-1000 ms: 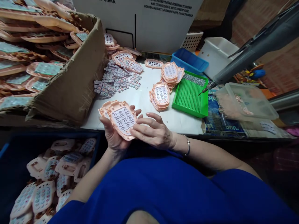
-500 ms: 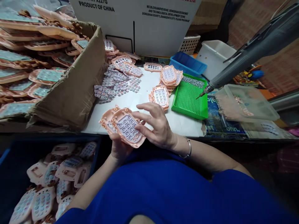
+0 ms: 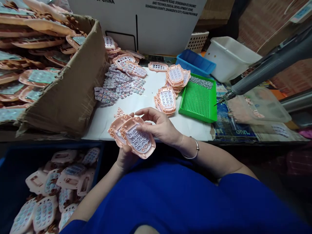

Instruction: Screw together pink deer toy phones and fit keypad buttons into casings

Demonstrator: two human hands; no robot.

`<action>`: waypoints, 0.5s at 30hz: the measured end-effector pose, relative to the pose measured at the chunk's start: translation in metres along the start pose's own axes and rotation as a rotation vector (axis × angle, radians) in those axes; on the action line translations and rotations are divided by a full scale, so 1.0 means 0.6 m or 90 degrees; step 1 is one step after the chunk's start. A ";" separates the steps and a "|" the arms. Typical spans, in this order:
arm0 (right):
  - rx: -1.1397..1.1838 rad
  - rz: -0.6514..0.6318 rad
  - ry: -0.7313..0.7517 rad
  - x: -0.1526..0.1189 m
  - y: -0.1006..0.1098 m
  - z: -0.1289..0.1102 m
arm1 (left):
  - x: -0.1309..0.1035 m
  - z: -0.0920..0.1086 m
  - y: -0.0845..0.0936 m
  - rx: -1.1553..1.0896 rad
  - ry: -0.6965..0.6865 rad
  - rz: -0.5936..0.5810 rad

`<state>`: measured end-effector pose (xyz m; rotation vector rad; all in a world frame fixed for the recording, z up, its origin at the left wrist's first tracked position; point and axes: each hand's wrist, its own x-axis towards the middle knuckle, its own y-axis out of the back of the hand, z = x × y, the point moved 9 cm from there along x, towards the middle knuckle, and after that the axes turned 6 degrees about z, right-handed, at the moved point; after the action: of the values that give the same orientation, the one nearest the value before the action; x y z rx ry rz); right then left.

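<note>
My left hand grips two overlapping pink plastic toy casings from below, its thumb on their lower left edge. The front casing shows its inside, with a pale button pad set in it. Behind it, the rear casing sticks out to the left. My right hand pinches the front casing's upper edge, thumb on the button pad and fingers curled behind. Small pink pieces lie on the table just past the casings. Farther right are stacked casings with pads.
A heap of loose button pads lies left of centre. A cardboard box of casings stands left, above a blue bin of assembled toys. On the right are a green tray with screws and a hanging electric screwdriver.
My right fingers have closed from a spread pose onto the front casing's top edge, thumb on the pad. The casings have moved slightly right and down in view.
</note>
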<state>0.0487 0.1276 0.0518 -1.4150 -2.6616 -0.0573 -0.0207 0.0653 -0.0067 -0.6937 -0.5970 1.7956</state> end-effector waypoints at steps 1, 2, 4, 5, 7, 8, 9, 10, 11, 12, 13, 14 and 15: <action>0.013 -0.008 -0.011 -0.001 -0.002 0.001 | 0.000 -0.002 0.002 0.003 0.008 0.004; 0.029 -0.020 -0.026 -0.003 -0.004 0.002 | -0.001 -0.005 0.005 0.005 0.017 0.004; 0.076 -0.047 -0.066 -0.008 -0.011 0.004 | -0.002 -0.015 0.012 0.015 0.040 -0.007; 0.099 -0.055 -0.086 -0.010 -0.013 0.005 | -0.003 -0.020 0.016 0.024 0.048 -0.015; 0.135 -0.056 -0.119 -0.015 -0.013 0.007 | -0.004 -0.029 0.025 0.039 0.057 -0.029; 0.144 -0.052 -0.131 -0.016 -0.012 0.009 | -0.004 -0.032 0.028 0.043 0.061 -0.037; 0.149 -0.050 -0.140 -0.018 -0.011 0.010 | -0.005 -0.035 0.030 0.044 0.065 -0.045; 0.151 -0.049 -0.147 -0.018 -0.010 0.012 | -0.006 -0.036 0.029 0.043 0.067 -0.051; 0.152 -0.050 -0.151 -0.019 -0.010 0.014 | -0.006 -0.037 0.028 0.042 0.068 -0.056; 0.153 -0.050 -0.153 -0.019 -0.009 0.016 | -0.007 -0.037 0.026 0.042 0.069 -0.058; 0.152 -0.050 -0.154 -0.020 -0.008 0.018 | -0.007 -0.036 0.024 0.044 0.067 -0.059; 0.151 -0.046 -0.154 -0.020 -0.006 0.019 | -0.007 -0.035 0.022 0.047 0.064 -0.057; 0.150 -0.041 -0.153 -0.020 -0.005 0.019 | -0.007 -0.033 0.020 0.052 0.058 -0.054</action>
<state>0.0518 0.1174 0.0388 -1.3344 -2.7855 0.4329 -0.0137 0.0592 -0.0285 -0.6815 -0.4827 1.6904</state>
